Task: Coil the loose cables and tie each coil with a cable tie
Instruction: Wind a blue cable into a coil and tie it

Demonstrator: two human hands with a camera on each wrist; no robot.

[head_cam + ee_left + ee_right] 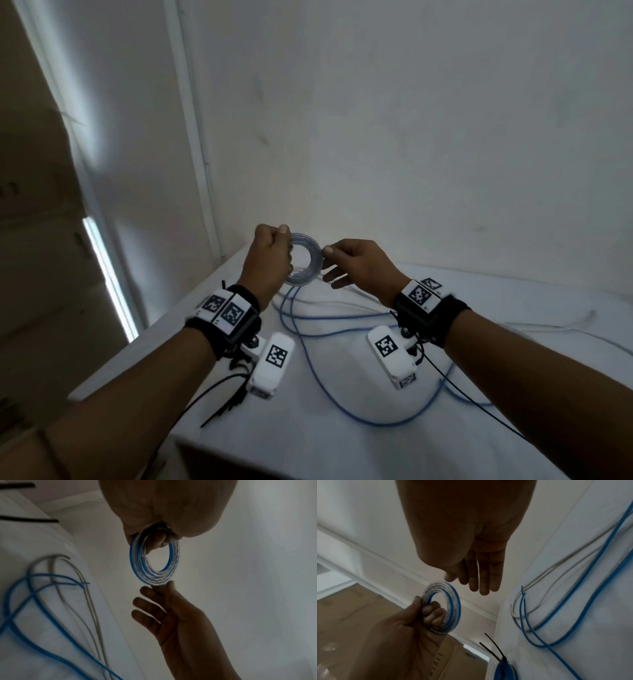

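From the head view, my left hand (270, 255) is fisted round one side of a small round coil of clear and blue cable (305, 258), holding it up in the air above the far end of the white counter (342, 445). My right hand (356, 263) has its thumb and forefinger meeting at the coil's opposite edge while the other fingers hang loose and straight below. Under both hands, long loose blue cables (318, 377) and thin grey-white cables (342, 303) sprawl across the counter, and a bunch of black cable ties (226, 404) lies near the left edge. Left wrist view: the coil (154, 559) hangs out of my closed left hand (164, 507), several turns stacked, blue on the outer and inner turns, clear in between. My right hand (180, 622) comes from below with its topmost fingertips touching the coil's bottom rim, other fingers spread apart. Loose blue cable (42, 605) and grey cable (89, 601) lie on the counter at left. Right wrist view: my right hand (471, 534) reaches down with fingers straight, tips just beside the coil (443, 607), which my left hand (399, 635) grips with fingers curled through the middle. Down near the bottom sits another blue coil with black cable ties sticking out (503, 669).
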